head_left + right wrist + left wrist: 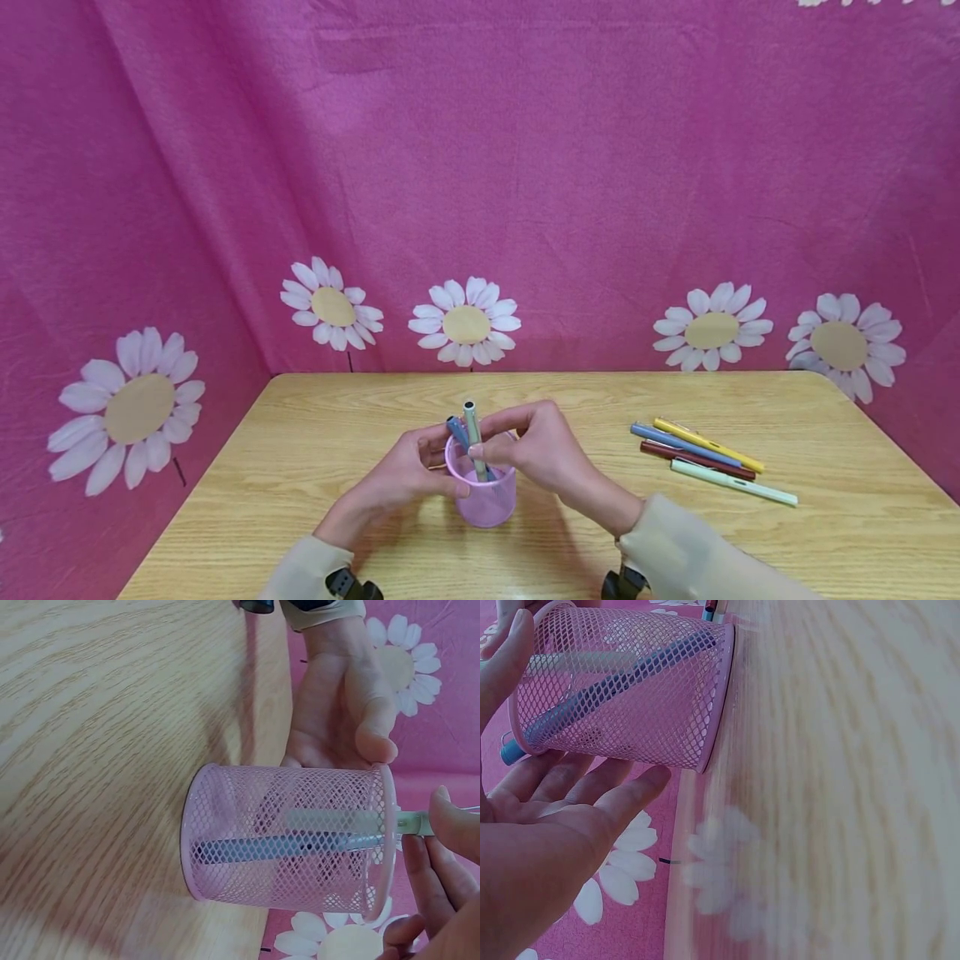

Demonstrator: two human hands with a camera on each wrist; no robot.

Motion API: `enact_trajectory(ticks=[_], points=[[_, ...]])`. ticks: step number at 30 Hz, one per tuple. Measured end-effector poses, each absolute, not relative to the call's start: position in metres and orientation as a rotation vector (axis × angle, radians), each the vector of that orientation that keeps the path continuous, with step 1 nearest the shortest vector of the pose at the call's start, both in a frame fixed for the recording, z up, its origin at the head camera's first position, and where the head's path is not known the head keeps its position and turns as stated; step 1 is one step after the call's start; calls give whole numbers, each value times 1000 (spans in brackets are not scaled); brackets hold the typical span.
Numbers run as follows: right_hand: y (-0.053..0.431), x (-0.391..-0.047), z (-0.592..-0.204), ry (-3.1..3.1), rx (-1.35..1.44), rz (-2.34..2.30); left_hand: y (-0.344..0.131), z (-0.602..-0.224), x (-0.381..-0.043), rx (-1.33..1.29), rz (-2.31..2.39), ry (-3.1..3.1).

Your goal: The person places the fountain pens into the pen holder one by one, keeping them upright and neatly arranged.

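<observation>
A pink mesh pen holder (487, 507) stands upright on the table, with my left hand (401, 468) curved round its left side, thumb at the rim. Inside it leans a blue pen (247, 849), its lower end near the base and its capped end above the rim. My right hand (546, 454) pinches a pale green pen (473, 427) between thumb and fingers over the opening. Through the mesh in the right wrist view, the lower part of this pen (330, 820) shows inside the holder, its end short of the base.
To the right on the wooden table (585, 392) lie a yellow pen (708, 444), a blue pen (684, 442), a dark red pen (697, 460) and a light green pen (733, 482), close together. A pink cloth (585, 183) with white flowers hangs behind and at the sides.
</observation>
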State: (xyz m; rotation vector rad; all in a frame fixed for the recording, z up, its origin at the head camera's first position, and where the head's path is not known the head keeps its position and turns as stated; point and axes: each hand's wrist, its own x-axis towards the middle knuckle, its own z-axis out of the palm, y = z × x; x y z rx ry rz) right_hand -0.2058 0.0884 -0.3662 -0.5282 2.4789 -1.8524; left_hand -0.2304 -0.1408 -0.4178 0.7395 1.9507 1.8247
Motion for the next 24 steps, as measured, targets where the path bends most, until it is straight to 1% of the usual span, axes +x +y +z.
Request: enact_trajectory(ticks=[12, 19, 24], points=[[86, -208, -371, 2565, -483, -1747, -141, -417, -230, 762, 1832, 1939], [85, -207, -372, 2596, -521, -1715, -141, -417, -230, 775, 1827, 1935], [83, -207, -373, 2708, -498, -1629, -141, -418, -230, 779, 1832, 1933]])
